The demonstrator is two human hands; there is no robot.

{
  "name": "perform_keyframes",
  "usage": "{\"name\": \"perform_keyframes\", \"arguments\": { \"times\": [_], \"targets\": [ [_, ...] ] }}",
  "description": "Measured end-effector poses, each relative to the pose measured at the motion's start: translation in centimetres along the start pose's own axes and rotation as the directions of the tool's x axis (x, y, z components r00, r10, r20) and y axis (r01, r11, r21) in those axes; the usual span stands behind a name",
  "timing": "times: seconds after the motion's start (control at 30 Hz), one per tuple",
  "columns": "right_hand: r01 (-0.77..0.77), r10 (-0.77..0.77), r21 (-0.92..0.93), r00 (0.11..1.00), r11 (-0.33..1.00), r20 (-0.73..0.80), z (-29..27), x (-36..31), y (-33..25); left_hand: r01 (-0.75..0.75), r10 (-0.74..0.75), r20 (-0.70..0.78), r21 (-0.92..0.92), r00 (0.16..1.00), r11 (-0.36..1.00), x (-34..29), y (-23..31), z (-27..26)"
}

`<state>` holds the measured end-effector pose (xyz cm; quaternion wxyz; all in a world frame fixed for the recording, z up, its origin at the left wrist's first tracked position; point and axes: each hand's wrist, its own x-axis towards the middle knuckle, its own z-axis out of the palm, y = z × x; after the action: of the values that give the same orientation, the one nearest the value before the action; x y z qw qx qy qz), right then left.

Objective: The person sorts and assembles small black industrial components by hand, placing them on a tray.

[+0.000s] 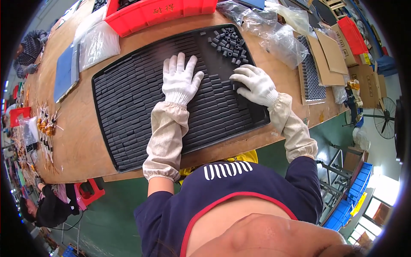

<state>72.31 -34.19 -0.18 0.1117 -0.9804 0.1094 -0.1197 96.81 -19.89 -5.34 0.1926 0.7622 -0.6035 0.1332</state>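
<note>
A large black tray [214,64] lies on the table before me, mostly filled with close rows of short black tubes [137,107] laid on their sides. My left hand [180,79], in a white glove, rests flat on these rows with its fingers spread. At the right end of the rows my right hand [256,83], gloved too, has its fingers and thumb curled around a short black tube [234,87]. The fingertips partly hide that tube. Loose black tubes [229,45] sit in a jumbled pile in the tray's far right corner.
Beyond the tray stands a red bin [160,17]. Clear plastic bags [274,36] and cardboard sheets [327,55] lie at the right. On the left are a blue flat sheet [66,73], a plastic bag [100,45] and a bundle of thin sticks [46,126]. Another person [32,49] is at far left.
</note>
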Motion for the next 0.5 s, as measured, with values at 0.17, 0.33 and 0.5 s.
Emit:
{"name": "perform_keyframes", "arguments": {
  "times": [0.17,0.33,0.5],
  "targets": [
    [-0.071,0.065,-0.053,0.992,0.996,-0.107,1.7,-0.9,0.3,0.003,-0.003,-0.007,-0.017,1.0,1.0,-0.3,0.1,0.5],
    [-0.203,0.151,-0.178,0.951,0.963,-0.272,2.1,-0.9,1.4,0.003,-0.003,-0.003,-0.013,1.0,1.0,-0.2,0.1,0.5],
    [-0.279,0.222,-0.164,0.929,0.946,-0.297,1.7,-1.1,0.9,0.018,-0.018,-0.016,-0.045,1.0,0.999,-0.2,0.3,0.2]
  ]
}}
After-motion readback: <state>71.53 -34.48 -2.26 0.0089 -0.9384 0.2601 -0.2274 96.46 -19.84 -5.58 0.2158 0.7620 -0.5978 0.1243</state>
